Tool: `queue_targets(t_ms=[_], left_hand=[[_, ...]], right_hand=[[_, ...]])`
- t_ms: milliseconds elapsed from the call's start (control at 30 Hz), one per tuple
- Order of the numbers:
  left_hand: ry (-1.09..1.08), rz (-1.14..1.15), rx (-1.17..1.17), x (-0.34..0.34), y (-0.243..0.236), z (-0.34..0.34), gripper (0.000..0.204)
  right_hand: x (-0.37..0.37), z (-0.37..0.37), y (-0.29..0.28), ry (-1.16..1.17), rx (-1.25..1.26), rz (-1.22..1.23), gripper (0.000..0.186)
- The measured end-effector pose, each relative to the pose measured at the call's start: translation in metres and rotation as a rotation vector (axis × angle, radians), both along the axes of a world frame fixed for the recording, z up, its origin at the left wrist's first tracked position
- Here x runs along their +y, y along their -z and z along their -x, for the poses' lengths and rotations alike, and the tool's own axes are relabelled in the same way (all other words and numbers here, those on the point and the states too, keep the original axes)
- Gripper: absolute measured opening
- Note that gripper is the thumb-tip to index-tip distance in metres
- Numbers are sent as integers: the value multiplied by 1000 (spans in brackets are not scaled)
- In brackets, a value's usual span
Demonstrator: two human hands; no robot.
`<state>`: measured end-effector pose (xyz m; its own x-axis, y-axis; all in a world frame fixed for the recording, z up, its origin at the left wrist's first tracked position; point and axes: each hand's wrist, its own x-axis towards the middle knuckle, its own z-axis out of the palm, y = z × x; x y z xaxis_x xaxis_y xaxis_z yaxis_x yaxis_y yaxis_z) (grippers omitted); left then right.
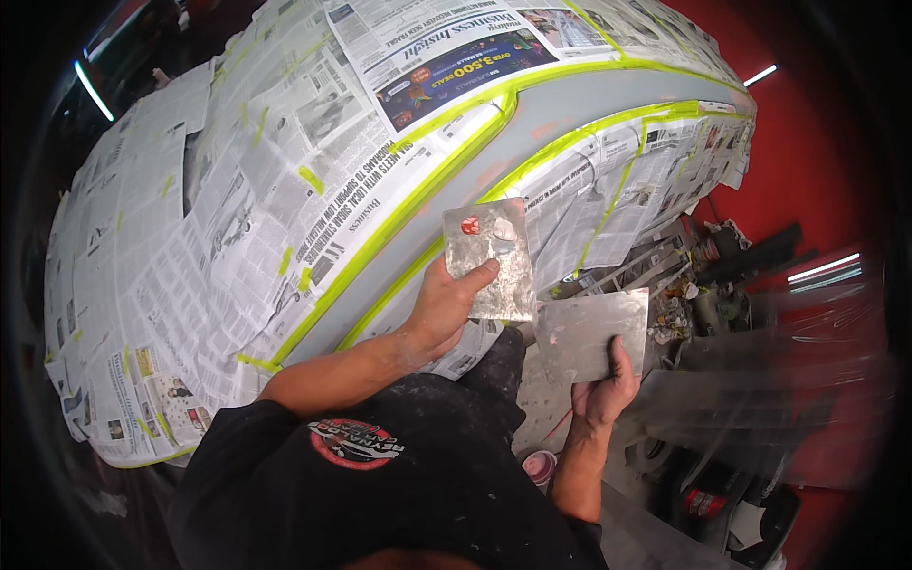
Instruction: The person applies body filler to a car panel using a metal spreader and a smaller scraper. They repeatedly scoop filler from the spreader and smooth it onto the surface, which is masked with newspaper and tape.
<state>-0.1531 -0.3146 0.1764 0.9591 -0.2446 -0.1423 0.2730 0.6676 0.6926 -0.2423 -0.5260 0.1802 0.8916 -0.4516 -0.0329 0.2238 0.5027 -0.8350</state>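
My left hand (446,304) grips an upright, scuffed metal plate (513,285), thumb on its face; the plate carries a red dab (469,225) and a grey smear (503,237). To its right, slightly lower, my right hand (608,394) holds a second, flat metal plate (581,323), its thumb on the face. Behind the left plate runs a grey curved strip of car bodywork (549,104) with pinkish patches, bordered by yellow-green tape (385,230). Newspaper (209,209) covers the surrounding body.
A pinkish container (539,465) stands low beside my right forearm. Metal pieces and assorted clutter (696,294) lie below the bodywork to the right, with translucent plastic sheeting (798,370). A red wall (779,152) rises at the right.
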Motion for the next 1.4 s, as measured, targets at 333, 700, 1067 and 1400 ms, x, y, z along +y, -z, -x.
queue_targets(t_ms=[333, 700, 1067, 1400], left_hand=[[-39, 212, 101, -5, -15, 20, 30], [-174, 165, 53, -22, -7, 17, 32], [-180, -216, -91, -11, 1, 3, 25], [5, -463, -533, 7, -14, -25, 34]], right_hand=[[60, 3, -9, -135, -238, -198, 55], [74, -12, 16, -26, -107, 146, 45], [62, -12, 11, -118, -44, 533, 41], [56, 8, -22, -403, 126, 467, 33]])
